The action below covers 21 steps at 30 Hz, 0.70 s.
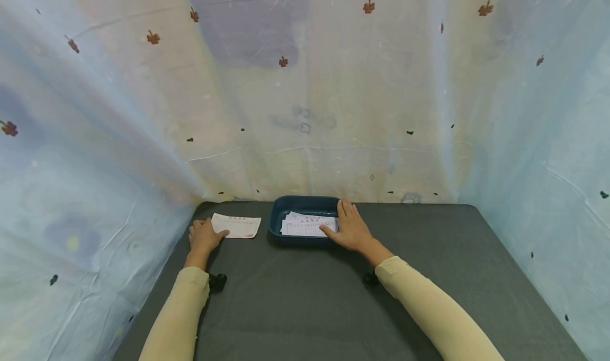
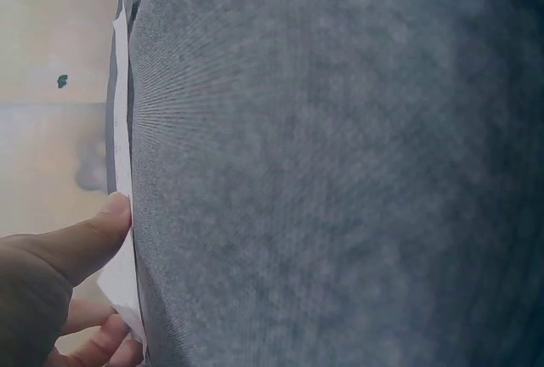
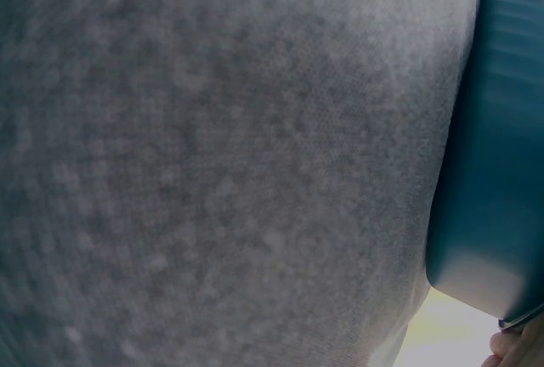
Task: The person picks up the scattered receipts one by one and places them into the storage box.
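Note:
My left hand (image 1: 205,235) is at the left end of a printed paper slip (image 1: 238,226) on the dark table. In the left wrist view its thumb lies on the slip (image 2: 124,150), with curled fingers at the near end, where a corner lifts slightly. A dark blue plastic tray (image 1: 305,241) stands to the right of that slip, holding several overlapping printed slips (image 1: 305,227). Across the tray's right rim rests my right hand (image 1: 352,228), fingers extended and thumb reaching inward over the papers. Only its fingertips show in the right wrist view, beside the tray wall (image 3: 489,155).
A grey-green cloth covers the table (image 1: 295,297). Patterned curtains (image 1: 324,96) hang behind the table and along both sides, close to its edges. A dark round piece (image 1: 217,282) sits by the left wrist, another (image 1: 370,279) by the right.

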Each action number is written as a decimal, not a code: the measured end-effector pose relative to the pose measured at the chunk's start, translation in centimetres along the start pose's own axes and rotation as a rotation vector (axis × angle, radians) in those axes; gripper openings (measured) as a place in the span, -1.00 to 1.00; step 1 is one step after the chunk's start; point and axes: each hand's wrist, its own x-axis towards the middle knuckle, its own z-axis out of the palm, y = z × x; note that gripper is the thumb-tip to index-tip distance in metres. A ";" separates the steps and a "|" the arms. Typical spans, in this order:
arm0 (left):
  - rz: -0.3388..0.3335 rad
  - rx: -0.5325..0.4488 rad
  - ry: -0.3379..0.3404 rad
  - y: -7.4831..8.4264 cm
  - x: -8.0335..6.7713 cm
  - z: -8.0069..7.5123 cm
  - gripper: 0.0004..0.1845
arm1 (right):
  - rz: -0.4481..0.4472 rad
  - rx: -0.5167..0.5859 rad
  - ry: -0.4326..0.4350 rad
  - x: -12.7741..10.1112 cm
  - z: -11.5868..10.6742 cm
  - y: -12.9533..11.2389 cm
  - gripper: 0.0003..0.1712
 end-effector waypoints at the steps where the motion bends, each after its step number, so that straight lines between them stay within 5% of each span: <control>1: 0.001 -0.001 0.003 0.0 0.0 0.0 -0.08 | -0.003 0.008 0.003 0.0 0.0 0.0 0.32; 12: -0.022 -0.066 0.048 0.3 -0.5 -0.2 -0.17 | 0.003 0.003 0.011 -0.2 -0.5 -0.6 0.28; 21: -0.019 0.006 0.111 0.2 -1.2 -0.8 -0.58 | 0.006 0.004 0.006 -0.3 -0.6 -0.8 0.26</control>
